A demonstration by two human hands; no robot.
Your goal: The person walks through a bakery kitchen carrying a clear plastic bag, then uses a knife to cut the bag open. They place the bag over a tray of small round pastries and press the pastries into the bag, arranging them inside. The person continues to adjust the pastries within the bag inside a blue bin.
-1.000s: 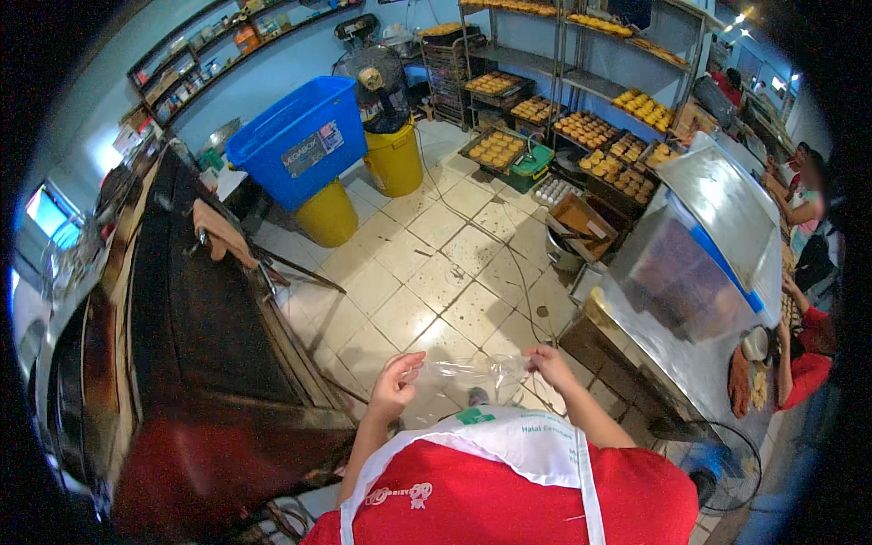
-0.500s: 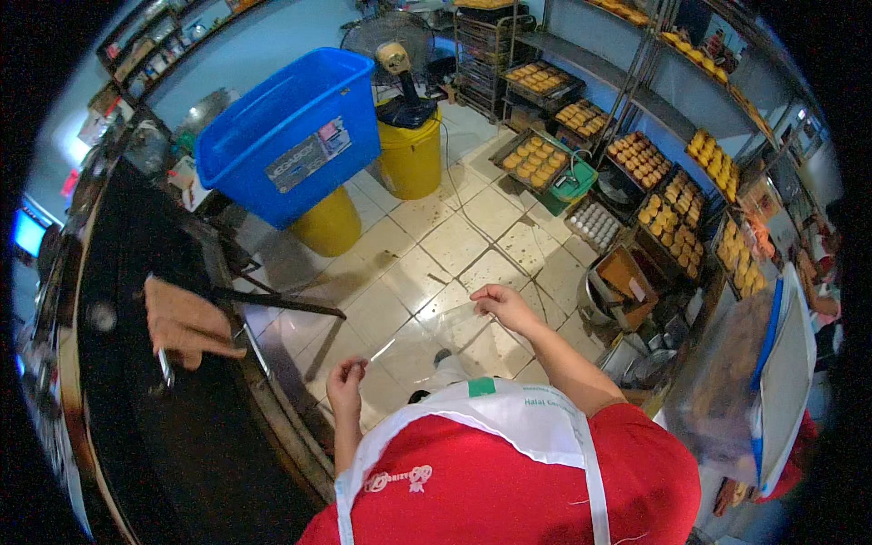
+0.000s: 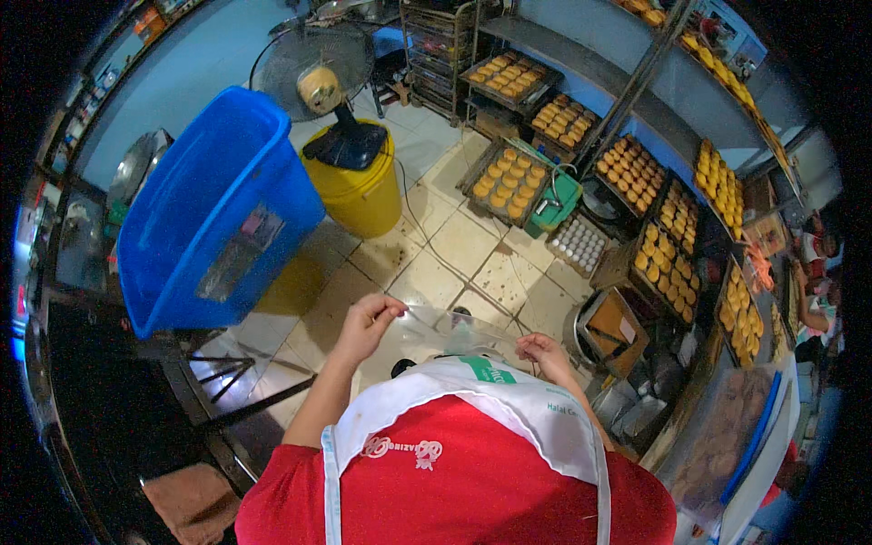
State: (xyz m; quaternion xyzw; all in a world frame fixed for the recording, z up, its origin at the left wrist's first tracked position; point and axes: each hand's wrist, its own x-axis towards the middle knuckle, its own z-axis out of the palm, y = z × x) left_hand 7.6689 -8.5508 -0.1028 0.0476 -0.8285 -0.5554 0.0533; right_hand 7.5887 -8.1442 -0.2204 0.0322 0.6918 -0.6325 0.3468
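Note:
A clear plastic bag or sheet (image 3: 436, 325) is stretched across in front of my apron, and the floor shows through it. My left hand (image 3: 368, 325) pinches its left edge between thumb and fingers. At the other side, the fingers of my right hand (image 3: 543, 352) are closed on its right edge. The plastic is so thin that I cannot tell whether it is a bag or a single sheet. Below it lies my white apron (image 3: 536, 386) over a red shirt.
To the left stand a big blue tub (image 3: 218, 218) and a yellow bucket (image 3: 359, 195) with a fan (image 3: 322, 91) on it. Trays of baked buns (image 3: 509, 182) fill the right side, beside a tray of eggs (image 3: 579, 243). A brown cloth (image 3: 191, 500) lies on the dark table at left.
My view has shifted, and the tub and table now appear in different places. My left hand has risen and my right hand has come lower, with the clear plastic still between them.

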